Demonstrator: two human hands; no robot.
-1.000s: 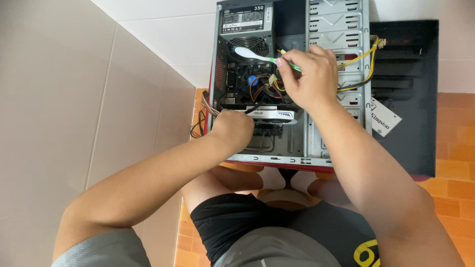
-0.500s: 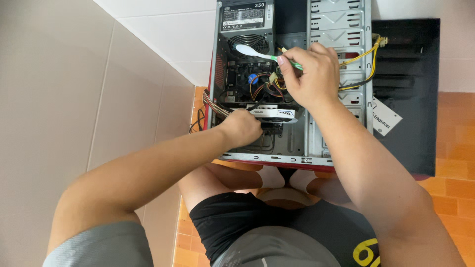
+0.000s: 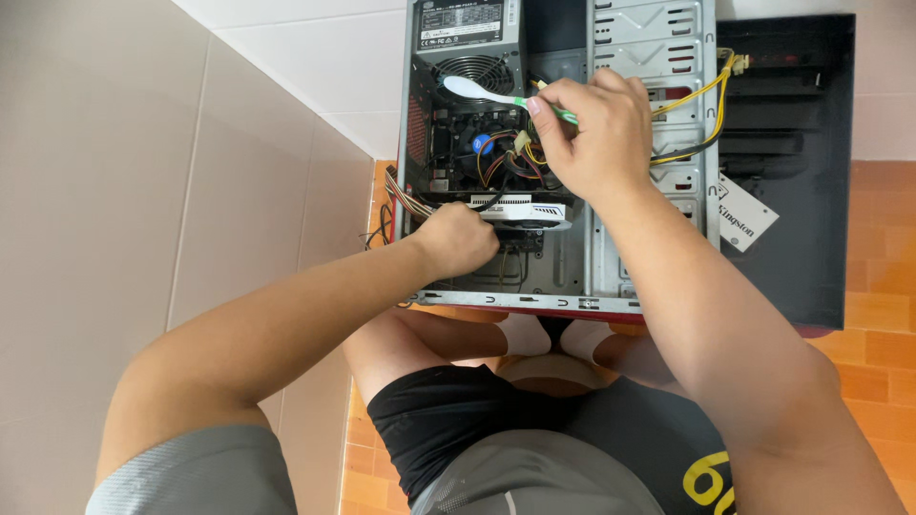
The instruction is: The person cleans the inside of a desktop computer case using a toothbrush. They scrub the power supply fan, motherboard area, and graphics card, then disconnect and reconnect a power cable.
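- The computer case lies open on its side on the floor between the person's knees, a grey metal shell with a red edge along the near rim; its black side panel lies just to the right of the case.
- Inside the case, the power supply sits at the far left corner, with a round fan grille below it and a tangle of coloured wires at the middle.
- The graphics card, white and grey, stands across the middle of the case.
- The left hand is closed around the left end of the card; best to keep it steadying the card while the other works.
- The right hand is clamped on a brush with a green handle and white head, which points left over the fan.
- Light, short strokes away from the wires seem wise, so no plug is pulled loose.
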